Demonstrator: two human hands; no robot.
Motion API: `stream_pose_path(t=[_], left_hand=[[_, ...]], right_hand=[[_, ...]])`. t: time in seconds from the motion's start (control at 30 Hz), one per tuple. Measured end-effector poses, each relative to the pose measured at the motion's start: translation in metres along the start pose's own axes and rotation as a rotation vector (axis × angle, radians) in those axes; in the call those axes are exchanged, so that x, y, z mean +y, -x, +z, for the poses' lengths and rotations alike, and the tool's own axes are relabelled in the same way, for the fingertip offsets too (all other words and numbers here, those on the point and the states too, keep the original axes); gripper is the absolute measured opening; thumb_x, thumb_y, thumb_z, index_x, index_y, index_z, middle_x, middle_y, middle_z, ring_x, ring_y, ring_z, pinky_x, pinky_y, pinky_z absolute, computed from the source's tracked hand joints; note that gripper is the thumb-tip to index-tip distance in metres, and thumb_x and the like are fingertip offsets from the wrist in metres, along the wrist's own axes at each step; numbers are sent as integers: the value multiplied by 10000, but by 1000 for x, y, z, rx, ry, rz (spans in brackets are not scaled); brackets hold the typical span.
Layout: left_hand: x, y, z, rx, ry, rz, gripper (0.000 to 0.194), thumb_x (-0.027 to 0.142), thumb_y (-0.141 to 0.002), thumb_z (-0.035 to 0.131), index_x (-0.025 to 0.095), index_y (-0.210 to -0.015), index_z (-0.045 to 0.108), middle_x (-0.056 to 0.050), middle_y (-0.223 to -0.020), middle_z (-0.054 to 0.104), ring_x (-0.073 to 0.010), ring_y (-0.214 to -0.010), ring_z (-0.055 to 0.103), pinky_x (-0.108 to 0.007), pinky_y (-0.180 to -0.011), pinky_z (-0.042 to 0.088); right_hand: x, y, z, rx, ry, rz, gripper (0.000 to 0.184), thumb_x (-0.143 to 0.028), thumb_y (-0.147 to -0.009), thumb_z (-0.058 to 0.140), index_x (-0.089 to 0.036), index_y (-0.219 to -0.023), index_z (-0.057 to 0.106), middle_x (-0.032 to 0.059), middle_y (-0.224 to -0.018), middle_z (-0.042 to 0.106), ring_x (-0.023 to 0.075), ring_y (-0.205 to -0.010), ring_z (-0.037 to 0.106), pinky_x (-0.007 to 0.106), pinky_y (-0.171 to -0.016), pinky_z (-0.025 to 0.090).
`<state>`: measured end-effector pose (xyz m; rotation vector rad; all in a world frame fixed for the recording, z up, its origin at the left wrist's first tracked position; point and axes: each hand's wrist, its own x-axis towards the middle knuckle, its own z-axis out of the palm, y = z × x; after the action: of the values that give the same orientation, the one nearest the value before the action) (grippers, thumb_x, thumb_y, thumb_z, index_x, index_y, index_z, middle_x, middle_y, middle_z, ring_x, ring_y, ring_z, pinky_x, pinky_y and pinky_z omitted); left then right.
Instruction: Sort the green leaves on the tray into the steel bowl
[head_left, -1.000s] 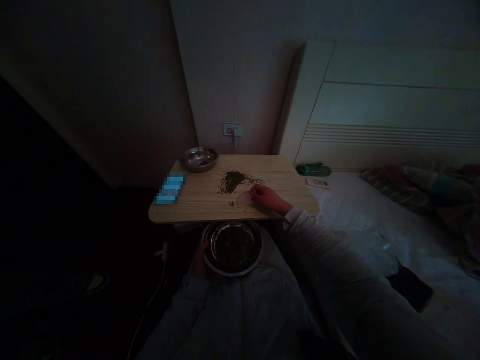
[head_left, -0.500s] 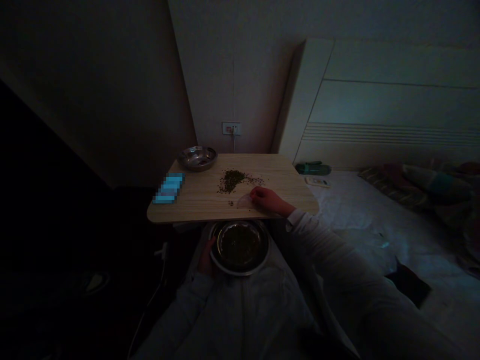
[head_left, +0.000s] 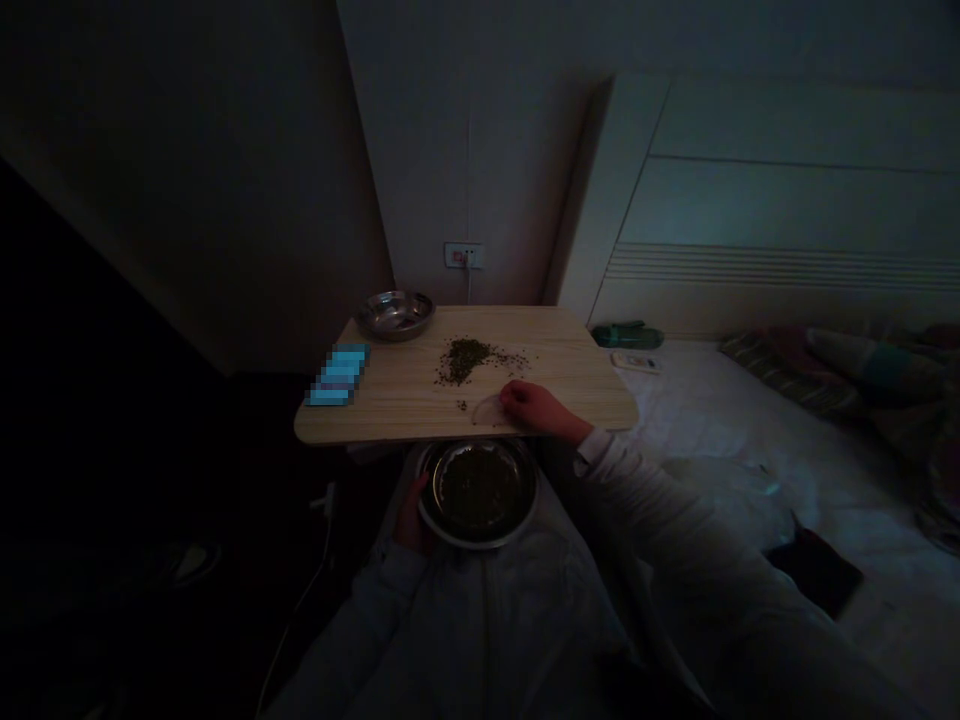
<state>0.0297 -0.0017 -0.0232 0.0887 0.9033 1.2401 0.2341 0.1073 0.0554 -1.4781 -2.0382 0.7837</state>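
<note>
Pinching a clear piece (head_left: 487,408), the right hand (head_left: 538,410) is hovering near the grains (head_left: 463,361) — left hand (head_left: 411,518) is gripping the bowl (head_left: 480,544), the next move needing it level.

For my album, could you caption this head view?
Left hand steadies a metal bowl below a wooden table scattered with dark grains.

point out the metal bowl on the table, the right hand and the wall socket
metal bowl (head_left: 395,328): head view, its near wall
right hand (head_left: 534,407): head view, back of it
wall socket (head_left: 457,256): head view, its faceplate
</note>
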Motion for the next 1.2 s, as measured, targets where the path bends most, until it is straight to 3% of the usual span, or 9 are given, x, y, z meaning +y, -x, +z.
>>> stream_pose_path(t=[0.2,0.37,0.57,0.77,0.87,1.2], left_hand=[[3,7,10,79,7,-71,275,252,-839,466,158,-832,725,-72,-782,768,-234,-1033,655,-363,-1011,419],[5,12,14,118,17,-84,294,243,-847,451,161,-766,721,-63,-691,755,-233,-1021,660,-354,-1014,415],[4,5,0,38,13,-51,223,268,-791,526,170,-787,725,-74,-746,763,-263,-1056,641,-390,-999,428],[3,0,-9,33,41,-53,206,261,-781,540,175,-779,727,-77,-775,766,-262,-1047,645,-389,-1002,422],[4,2,-7,58,44,-59,250,269,-812,501,192,-754,732,-61,-742,765,-251,-1036,652,-380,-1016,407],[7,11,4,107,38,-52,267,254,-819,476,180,-768,727,-77,-740,763,-254,-1117,606,-389,-1057,358]], right_hand=[[-11,14,6,-9,-1,-14,148,-210,-827,482,-139,-814,611,32,-748,648,120,-682,534,232,-655,394],[-16,24,7,-103,-113,-38,104,-209,-807,513,-148,-793,596,15,-714,642,117,-653,549,230,-639,412],[-15,17,3,115,-175,26,88,-214,-827,509,-162,-806,577,-13,-633,616,108,-589,560,221,-622,420],[-30,17,18,65,7,41,106,-164,-829,522,-149,-880,613,22,-718,665,117,-643,578,219,-620,395],[-27,18,21,104,67,46,118,-173,-833,522,-147,-890,622,36,-758,677,121,-668,581,222,-630,391],[-5,19,2,145,83,126,116,-205,-840,522,-151,-854,623,36,-741,674,118,-644,572,220,-616,401]])
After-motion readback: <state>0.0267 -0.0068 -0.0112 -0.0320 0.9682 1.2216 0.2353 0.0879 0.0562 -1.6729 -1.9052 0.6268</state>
